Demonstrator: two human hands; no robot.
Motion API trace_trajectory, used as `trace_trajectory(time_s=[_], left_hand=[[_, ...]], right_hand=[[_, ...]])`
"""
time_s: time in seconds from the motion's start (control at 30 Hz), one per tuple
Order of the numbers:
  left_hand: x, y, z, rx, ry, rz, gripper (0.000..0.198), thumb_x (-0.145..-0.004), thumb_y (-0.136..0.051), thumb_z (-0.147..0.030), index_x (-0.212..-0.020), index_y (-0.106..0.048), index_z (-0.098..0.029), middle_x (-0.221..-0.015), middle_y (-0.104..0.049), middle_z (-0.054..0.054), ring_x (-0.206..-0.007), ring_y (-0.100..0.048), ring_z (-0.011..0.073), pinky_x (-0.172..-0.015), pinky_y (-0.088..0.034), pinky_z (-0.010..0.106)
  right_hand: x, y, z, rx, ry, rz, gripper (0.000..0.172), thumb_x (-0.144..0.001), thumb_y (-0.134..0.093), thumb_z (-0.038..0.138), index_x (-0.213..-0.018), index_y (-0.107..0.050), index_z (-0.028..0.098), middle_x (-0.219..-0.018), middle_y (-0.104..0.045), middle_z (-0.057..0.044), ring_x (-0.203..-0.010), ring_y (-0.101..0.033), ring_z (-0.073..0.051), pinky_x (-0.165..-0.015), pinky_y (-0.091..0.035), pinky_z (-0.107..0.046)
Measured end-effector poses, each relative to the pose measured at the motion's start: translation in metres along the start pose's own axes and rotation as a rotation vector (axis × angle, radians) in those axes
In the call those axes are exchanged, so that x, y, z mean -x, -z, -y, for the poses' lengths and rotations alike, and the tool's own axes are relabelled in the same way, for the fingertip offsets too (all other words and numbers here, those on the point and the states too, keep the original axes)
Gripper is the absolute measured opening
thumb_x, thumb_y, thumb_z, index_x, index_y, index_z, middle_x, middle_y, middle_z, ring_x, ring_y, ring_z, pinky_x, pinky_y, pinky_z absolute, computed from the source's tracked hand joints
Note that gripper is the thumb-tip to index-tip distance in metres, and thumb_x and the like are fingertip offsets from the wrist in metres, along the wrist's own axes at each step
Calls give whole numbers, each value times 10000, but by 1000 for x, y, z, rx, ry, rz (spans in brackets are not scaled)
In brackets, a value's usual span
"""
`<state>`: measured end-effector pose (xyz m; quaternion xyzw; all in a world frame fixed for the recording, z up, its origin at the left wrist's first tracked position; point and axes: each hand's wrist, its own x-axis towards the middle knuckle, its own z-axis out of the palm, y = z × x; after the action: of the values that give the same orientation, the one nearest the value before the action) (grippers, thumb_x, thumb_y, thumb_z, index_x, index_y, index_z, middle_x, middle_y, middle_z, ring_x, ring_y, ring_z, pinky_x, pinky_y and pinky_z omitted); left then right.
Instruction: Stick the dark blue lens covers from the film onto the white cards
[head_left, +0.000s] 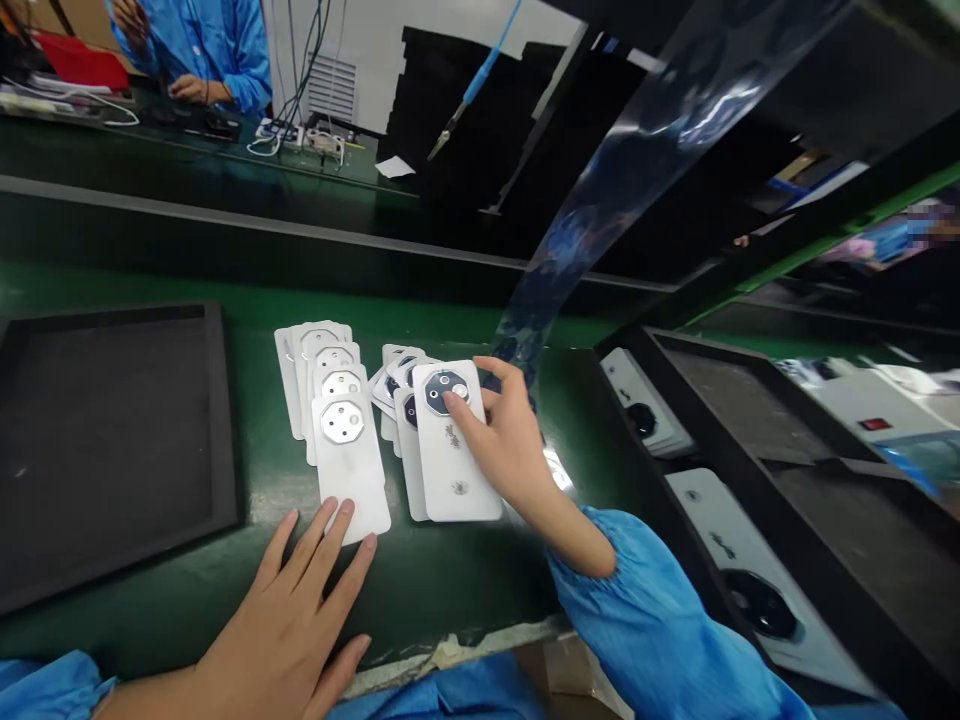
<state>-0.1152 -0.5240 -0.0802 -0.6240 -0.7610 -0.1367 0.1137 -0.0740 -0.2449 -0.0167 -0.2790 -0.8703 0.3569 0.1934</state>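
Two fanned stacks of white phone back covers lie on the green bench. On the left stack (pixel 335 420) the covers have silver camera rings. My left hand (pixel 289 620) lies flat and open, fingers spread, its fingertips touching the lower edge of that stack's top cover (pixel 351 470). The right stack (pixel 409 400) has dark camera rings. My right hand (pixel 504 440) rests on its top cover (pixel 454 455), thumb pressing the dark camera ring and fingers curled over the cover's right edge. Both arms wear blue sleeves.
An empty black tray (pixel 112 440) sits at the left. At the right, black trays (pixel 757 480) hold more white covers. A shiny clear film strip (pixel 600 200) hangs down behind my right hand. Another person in blue works at the far bench (pixel 202 60).
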Motion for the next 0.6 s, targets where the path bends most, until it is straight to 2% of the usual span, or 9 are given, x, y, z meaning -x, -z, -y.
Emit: trace_trajectory(time_s=[0.07,0.13,0.17,0.23,0.3,0.37,0.43,0.5,0.6], left_hand=[[1,-3,-3,54,-27,-87,515,-999,-533,-478,-1434,-580,-206,-1429,-593,121,-1314,-532,324,-1233,-160,527],[2,-6,-7,129,-38,-156,368,-1015,-536,-375,-1323,-661,-216,-1182,-706,68,-1121,-623,247,-1204,-249,460],[2,-7,-9,162,-38,-172,315,-1020,-526,-310,-1272,-686,-210,-1095,-720,55,-1057,-637,225,-1177,-298,431],[2,-9,-9,189,-47,-201,287,-1026,-500,-264,-1220,-702,-196,-1090,-722,62,-1073,-643,224,-1141,-350,401],[1,-10,-6,159,-66,-224,329,-1037,-475,-331,-1249,-685,-191,-1267,-686,98,-1232,-605,266,-1164,-335,417],[-1,-12,-3,108,-88,-217,403,-1037,-442,-400,-1313,-647,-190,-1444,-589,126,-1381,-511,316,-1202,-288,451],[-2,-13,-1,82,-88,-200,441,-1032,-427,-432,-1342,-626,-187,-1512,-530,133,-1433,-458,334,-1223,-253,466],[-2,-12,-1,74,-85,-200,446,-1033,-426,-451,-1331,-636,-193,-1511,-536,121,-1431,-464,324,-1235,-237,457],[-1,-9,-4,76,-39,-117,438,-1037,-435,-462,-1321,-653,-210,-1501,-552,100,-1421,-477,312,-1241,-247,455]], right_hand=[[-11,-5,-15,149,135,-97,521,-950,-609,398,-1400,-475,172,-1128,-728,-147,-1048,-695,-322,-831,-567,-477],[-17,-1,-29,341,319,-209,408,-938,-623,339,-1307,-596,169,-1370,-610,-210,-1305,-547,-378,-1012,-483,-586],[-20,5,-35,408,392,-259,347,-945,-617,319,-1257,-637,170,-1418,-577,-211,-1355,-501,-382,-1057,-450,-607],[-26,26,-47,435,463,-287,279,-981,-575,289,-1220,-664,176,-1324,-658,-182,-1278,-587,-339,-1044,-488,-572],[-33,51,-62,370,479,-203,268,-1006,-546,284,-1220,-670,183,-1131,-759,-121,-1097,-707,-278,-977,-563,-490],[-39,69,-78,319,471,-68,282,-1013,-540,310,-1230,-683,200,-1132,-777,-92,-1075,-737,-255,-967,-591,-443],[-44,75,-95,338,473,50,340,-1016,-529,337,-1301,-668,217,-1338,-703,-97,-1268,-656,-265,-1074,-546,-451],[-45,69,-110,394,492,157,447,-1023,-504,349,-1445,-576,220,-1526,-554,-97,-1449,-486,-271,-1180,-452,-482],[-45,50,-125,467,501,256,559,-1040,-447,342,-1580,-413,201,-1626,-410,-108,-1525,-356,-267,-1234,-373,-501]])
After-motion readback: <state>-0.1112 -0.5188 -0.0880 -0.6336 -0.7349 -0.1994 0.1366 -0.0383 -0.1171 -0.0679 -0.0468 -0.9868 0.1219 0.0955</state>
